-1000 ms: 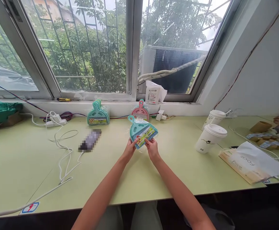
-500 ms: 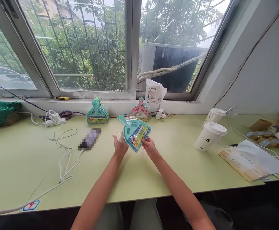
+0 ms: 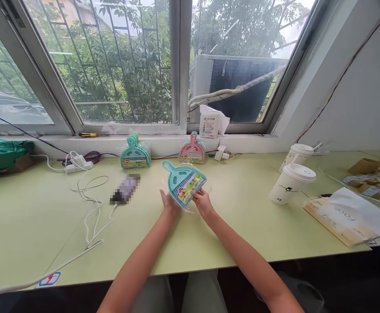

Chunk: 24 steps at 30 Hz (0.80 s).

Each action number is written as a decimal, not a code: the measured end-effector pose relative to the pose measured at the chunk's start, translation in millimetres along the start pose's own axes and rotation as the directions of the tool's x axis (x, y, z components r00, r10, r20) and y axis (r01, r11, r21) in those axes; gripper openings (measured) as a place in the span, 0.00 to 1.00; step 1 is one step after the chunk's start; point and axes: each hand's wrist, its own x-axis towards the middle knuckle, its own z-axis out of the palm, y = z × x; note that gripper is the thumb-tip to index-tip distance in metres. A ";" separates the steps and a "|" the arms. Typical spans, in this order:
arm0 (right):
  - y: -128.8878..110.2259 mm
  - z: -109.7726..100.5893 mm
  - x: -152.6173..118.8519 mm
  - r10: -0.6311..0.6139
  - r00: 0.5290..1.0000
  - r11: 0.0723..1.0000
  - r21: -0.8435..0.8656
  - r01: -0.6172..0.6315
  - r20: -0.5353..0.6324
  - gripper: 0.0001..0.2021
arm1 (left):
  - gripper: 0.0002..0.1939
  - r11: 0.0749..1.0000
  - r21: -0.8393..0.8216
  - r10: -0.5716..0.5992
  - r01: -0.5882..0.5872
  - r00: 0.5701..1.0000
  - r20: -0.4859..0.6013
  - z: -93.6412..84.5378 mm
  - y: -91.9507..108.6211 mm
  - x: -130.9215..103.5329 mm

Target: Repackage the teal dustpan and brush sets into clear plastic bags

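Both hands held a packaged teal dustpan set over the counter.

The left hand [image 3: 169, 204] cupped the near-left edge of the teal dustpan set [image 3: 184, 184] with fingers curled under its clear wrapper, while the right hand [image 3: 203, 203] pinched its lower right edge near the label. The set sat tilted, handle pointing up-left, just above the pale green counter [image 3: 235, 217]. Behind it, against the window ledge, stood a stack of teal dustpans [image 3: 135, 153] and a pink dustpan [image 3: 192, 151]. Two lidded paper cups [image 3: 291, 183] stood well apart to the right.
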 end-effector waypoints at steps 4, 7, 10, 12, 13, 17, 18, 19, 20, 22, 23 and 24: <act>0.1 -9.0 8.5 -0.049 0.995 0.999 0.000 0.049 -0.089 0.20 | 0.31 0.986 0.164 0.043 -0.031 0.996 -0.073 13.0 -1.1 -6.0; -1.2 -12.4 11.6 -0.080 0.989 0.997 -0.005 0.080 -0.126 0.19 | 0.23 0.950 0.311 0.039 -0.026 0.999 -0.034 21.5 -9.9 -7.2; -4.2 -13.5 11.8 -0.116 0.984 0.993 -0.008 0.116 -0.137 0.18 | 0.22 0.923 0.381 0.073 -0.058 0.997 -0.023 21.4 -13.0 -5.3; -5.8 -13.4 10.8 -0.130 0.982 0.992 -0.015 0.129 -0.137 0.18 | 0.23 0.908 0.414 0.075 -0.060 0.997 -0.020 18.5 -9.4 -4.3; -6.3 -13.1 10.2 -0.132 0.982 0.991 -0.019 0.130 -0.136 0.18 | 0.23 0.900 0.431 0.074 -0.060 0.997 -0.016 17.3 -6.7 -4.4; -6.6 -12.0 8.0 -0.126 0.985 0.992 -0.029 0.124 -0.118 0.19 | 0.24 0.864 0.498 0.077 -0.073 0.997 0.012 18.4 0.4 -7.8; -6.5 -11.7 7.6 -0.126 0.985 0.992 -0.027 0.124 -0.114 0.19 | 0.24 0.855 0.514 0.072 -0.068 0.997 0.012 19.8 0.1 -9.0; -6.4 -11.5 7.3 -0.127 0.986 0.992 -0.024 0.125 -0.111 0.19 | 0.26 0.848 0.527 0.062 -0.058 0.998 0.011 21.2 -0.8 -10.1; -6.4 -11.4 6.9 -0.129 0.985 0.992 -0.020 0.128 -0.110 0.19 | 0.27 0.843 0.536 0.050 -0.048 0.999 0.011 22.4 -2.2 -11.1; -6.5 -11.0 6.4 -0.140 0.984 0.990 -0.019 0.139 -0.114 0.20 | 0.29 0.839 0.543 0.035 -0.042 0.999 0.023 23.5 -4.7 -12.1; -6.6 -10.8 6.2 -0.148 0.982 0.989 -0.024 0.146 -0.115 0.20 | 0.28 0.835 0.548 0.037 -0.050 0.999 0.033 23.2 -5.3 -12.1; -6.8 -10.6 6.2 -0.151 0.982 0.988 -0.033 0.148 -0.110 0.20 | 0.28 0.825 0.562 0.048 -0.064 0.998 0.042 22.6 -5.2 -11.9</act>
